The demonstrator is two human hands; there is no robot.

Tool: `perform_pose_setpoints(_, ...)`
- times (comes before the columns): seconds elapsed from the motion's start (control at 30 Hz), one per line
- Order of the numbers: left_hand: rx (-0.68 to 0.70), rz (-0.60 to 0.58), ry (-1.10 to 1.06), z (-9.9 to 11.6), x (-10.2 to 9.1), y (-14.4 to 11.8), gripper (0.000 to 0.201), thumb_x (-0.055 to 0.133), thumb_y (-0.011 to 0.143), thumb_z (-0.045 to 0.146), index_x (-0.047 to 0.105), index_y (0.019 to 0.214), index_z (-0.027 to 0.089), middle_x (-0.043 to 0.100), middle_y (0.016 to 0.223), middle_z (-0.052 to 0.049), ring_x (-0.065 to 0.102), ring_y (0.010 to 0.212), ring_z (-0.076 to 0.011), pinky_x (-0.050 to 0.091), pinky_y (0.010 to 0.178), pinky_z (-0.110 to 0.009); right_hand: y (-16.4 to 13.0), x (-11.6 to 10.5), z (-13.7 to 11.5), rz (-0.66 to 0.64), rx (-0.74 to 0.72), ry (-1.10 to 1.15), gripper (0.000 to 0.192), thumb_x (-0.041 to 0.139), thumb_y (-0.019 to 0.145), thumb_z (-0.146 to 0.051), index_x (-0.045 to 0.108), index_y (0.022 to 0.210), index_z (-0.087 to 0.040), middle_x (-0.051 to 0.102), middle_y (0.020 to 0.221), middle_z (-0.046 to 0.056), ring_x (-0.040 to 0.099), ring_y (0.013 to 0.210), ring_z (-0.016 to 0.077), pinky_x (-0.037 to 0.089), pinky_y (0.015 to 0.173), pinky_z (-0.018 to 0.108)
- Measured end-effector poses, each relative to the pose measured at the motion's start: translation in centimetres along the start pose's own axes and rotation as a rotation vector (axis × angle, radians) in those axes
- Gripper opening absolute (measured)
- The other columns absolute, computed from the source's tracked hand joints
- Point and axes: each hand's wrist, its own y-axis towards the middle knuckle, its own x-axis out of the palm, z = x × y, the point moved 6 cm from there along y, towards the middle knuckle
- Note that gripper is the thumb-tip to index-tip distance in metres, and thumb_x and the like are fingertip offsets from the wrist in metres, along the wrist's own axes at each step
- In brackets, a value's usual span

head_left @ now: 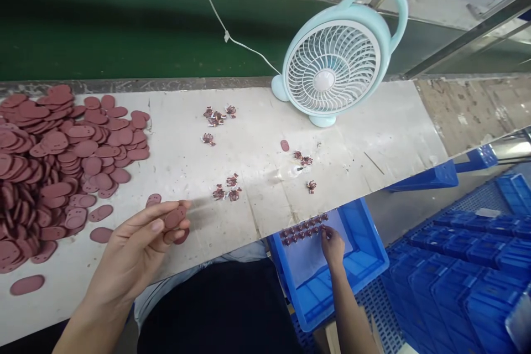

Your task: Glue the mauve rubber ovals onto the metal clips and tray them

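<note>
The left hand's (136, 249) grip is pinching a few flat reddish-brown oval pads (176, 220) near the counter's (257, 138) front edge, fanned for easy picking, beside the big pad heap (53, 166). The right hand (333, 244) is pressing fingertips closed on small copper-wound coils (302, 229) lining the blue plastic bin (357, 265) below.

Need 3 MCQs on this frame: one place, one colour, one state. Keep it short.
1. Where is the big pile of reddish-brown discs?
A. Left end of the table
B. In the blue bin
C. Beside the fan

2. What colour is the desk fan?
A. Black
B. Pale blue and white
C. Red

3. What is the left hand doing?
A. Lying flat and empty
B. Gripping the fan
C. Pinching a few discs

Key: 1 A, the pile covers the table's left end. 2 B, pale blue housing with white grille. 3 C, discs show between its fingertips.
</note>
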Motion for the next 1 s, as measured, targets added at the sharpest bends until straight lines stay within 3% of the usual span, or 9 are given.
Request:
perform_pose_setpoints(0.17, -0.026, 0.005, -0.057, -0.2, 0.0, -0.2, 0.028, 0.090, 0.066, 0.028, 0.082, 0.092, 0.022, 0.080, 0.106, -0.008, 0.075, 0.077, -0.0182, 0.064, 0.067, -0.020, -0.7, -0.6, -1.6, 0.024, 0.039, 0.047, 0.030, 0.065, 0.097, -0.034, 0.063, 0.120, -0.016, 0.065, 0.121, 0.008, 0.066, 0.105, 0.0233, 0.057, 0.089, 0.045)
perform_pose_setpoints(0.3, -0.045, 0.008, -0.061, -0.6, -0.9, -0.3, 0.029, 0.090, 0.067, 0.029, 0.081, 0.094, 0.022, 0.081, 0.105, -0.008, 0.076, 0.078, -0.0201, 0.064, 0.067, -0.021, -1.6, -2.6, -4.0, 0.121, 0.083, 0.186, 0.028, 0.065, 0.096, -0.035, 0.064, 0.117, -0.016, 0.066, 0.117, 0.008, 0.067, 0.100, 0.0220, 0.057, 0.087, 0.043)
perform_pose_setpoints(0.4, -0.076, 0.028, -0.086, -1.2, -1.9, -0.7, 0.033, 0.091, 0.065, 0.031, 0.081, 0.095, 0.022, 0.081, 0.104, -0.008, 0.077, 0.081, -0.0226, 0.064, 0.066, -0.021, -2.8, -5.4, -7.1, 0.259, 0.092, 0.373, 0.028, 0.064, 0.096, -0.038, 0.063, 0.113, -0.015, 0.066, 0.108, 0.006, 0.066, 0.091, 0.0195, 0.057, 0.081, 0.039)
perform_pose_setpoints(0.5, -0.112, 0.035, -0.125, -2.1, -2.0, -1.6, 0.032, 0.090, 0.067, 0.029, 0.081, 0.097, 0.021, 0.081, 0.104, -0.009, 0.077, 0.084, -0.0230, 0.063, 0.063, -0.019, -5.1, -7.9, -12.0, 0.312, 0.045, 0.649, 0.033, 0.056, 0.098, -0.049, 0.060, 0.109, -0.018, 0.061, 0.083, 0.000, 0.059, 0.068, 0.0146, 0.052, 0.062, 0.029)
perform_pose_setpoints(0.57, -0.141, 0.004, -0.156, -2.9, -1.2, -2.3, 0.030, 0.088, 0.071, 0.028, 0.081, 0.099, 0.020, 0.080, 0.107, -0.011, 0.077, 0.085, -0.0223, 0.062, 0.062, -0.018, -6.9, -8.5, -16.5, 0.189, -0.011, 0.853, 0.039, 0.047, 0.098, -0.058, 0.061, 0.104, -0.021, 0.051, 0.070, -0.005, 0.049, 0.054, 0.0118, 0.045, 0.049, 0.023)
perform_pose_setpoints(0.63, -0.174, -0.050, -0.204, -3.8, 0.1, -3.0, 0.028, 0.085, 0.074, 0.027, 0.080, 0.100, 0.019, 0.079, 0.111, -0.012, 0.077, 0.087, -0.0218, 0.062, 0.064, -0.018, -8.7, -8.0, -21.6, -0.044, -0.048, 0.998, 0.047, 0.043, 0.098, -0.062, 0.065, 0.100, -0.020, 0.047, 0.065, -0.005, 0.041, 0.046, 0.0099, 0.036, 0.037, 0.020)
perform_pose_setpoints(0.73, -0.208, -0.161, -0.286, -4.8, 2.1, -3.8, 0.023, 0.079, 0.082, 0.024, 0.079, 0.105, 0.019, 0.077, 0.118, -0.013, 0.076, 0.092, -0.0206, 0.061, 0.070, -0.019, -10.4, -5.8, -29.4, -0.539, -0.053, 1.314, 0.057, 0.040, 0.099, -0.063, 0.070, 0.107, -0.015, 0.054, 0.069, -0.001, 0.035, 0.042, 0.0074, 0.017, 0.024, 0.015)
perform_pose_setpoints(0.83, -0.217, -0.267, -0.358, -5.5, 3.5, -4.3, 0.022, 0.074, 0.086, 0.022, 0.078, 0.108, 0.020, 0.077, 0.119, -0.013, 0.076, 0.095, -0.0197, 0.061, 0.075, -0.019, -10.3, -4.5, -35.9, -0.983, -0.048, 1.678, 0.058, 0.044, 0.097, -0.065, 0.068, 0.118, -0.017, 0.060, 0.079, -0.001, 0.041, 0.047, 0.0056, 0.019, 0.024, 0.009)
perform_pose_setpoints(1.0, -0.218, -0.346, -0.426, -5.8, 4.4, -4.6, 0.022, 0.072, 0.088, 0.021, 0.078, 0.109, 0.019, 0.078, 0.116, -0.012, 0.076, 0.096, -0.0200, 0.060, 0.078, -0.020, -10.3, -5.1, -40.4, -1.136, -0.050, 1.793, 0.037, 0.056, 0.098, -0.051, 0.070, 0.104, -0.018, 0.057, 0.066, -0.006, 0.042, 0.041, 0.0029, 0.035, 0.031, 0.006)
